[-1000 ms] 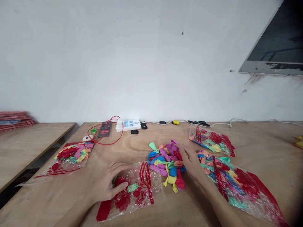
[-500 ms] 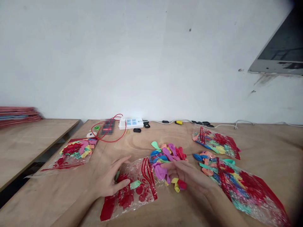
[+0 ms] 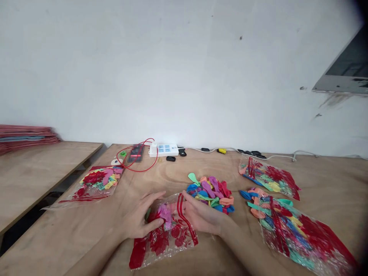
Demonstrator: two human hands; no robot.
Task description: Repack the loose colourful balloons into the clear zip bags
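Observation:
A clear plastic bag with red print (image 3: 165, 239) lies on the wooden table (image 3: 178, 180) in front of me. My left hand (image 3: 140, 220) rests on the bag's left side, fingers bent over its mouth. My right hand (image 3: 201, 216) is at the bag's open right edge, fingers pushing pink and purple balloons (image 3: 166, 215) inside. A loose pile of coloured uninflated balloons (image 3: 211, 189) sits just behind my right hand.
Filled balloon bags lie at the left (image 3: 96, 182), the back right (image 3: 268, 176) and the near right (image 3: 293, 230). A white power strip (image 3: 163, 149) with a red cable and small black plugs line the wall. A second table (image 3: 34, 172) stands left across a gap.
My right hand took balloons from the pile and carried them left into the bag's mouth. The left hand stayed on the bag. The camera shifted slightly left.

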